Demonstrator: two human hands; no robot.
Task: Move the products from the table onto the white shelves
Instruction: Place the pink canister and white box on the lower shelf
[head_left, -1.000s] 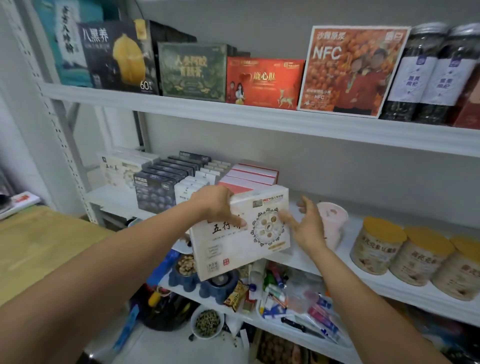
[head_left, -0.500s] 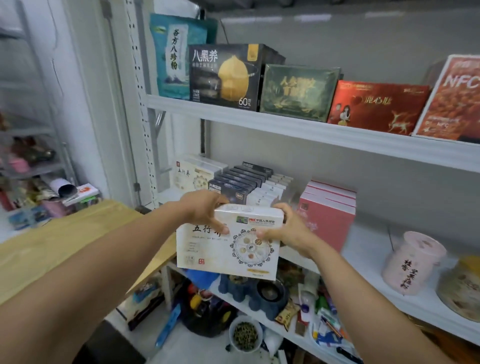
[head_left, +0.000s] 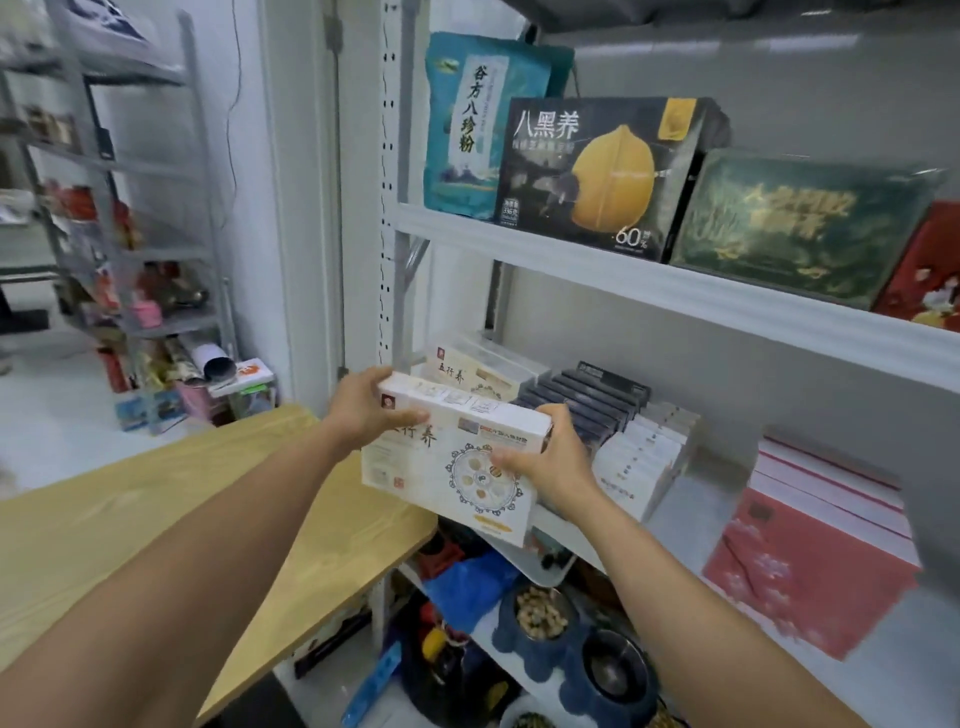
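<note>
At the middle shelf's (head_left: 693, 525) front left corner, the left hand (head_left: 363, 410) and right hand (head_left: 550, 462) grip the white box (head_left: 447, 467) by its ends, likely to slot it beside the matching boxes (head_left: 470, 375).

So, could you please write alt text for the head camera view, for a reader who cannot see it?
A person's left hand and right hand grip a white product box by its ends, in front of matching boxes on a white shelf. A wooden table lies lower left; packaged goods line the upper shelf.
</note>
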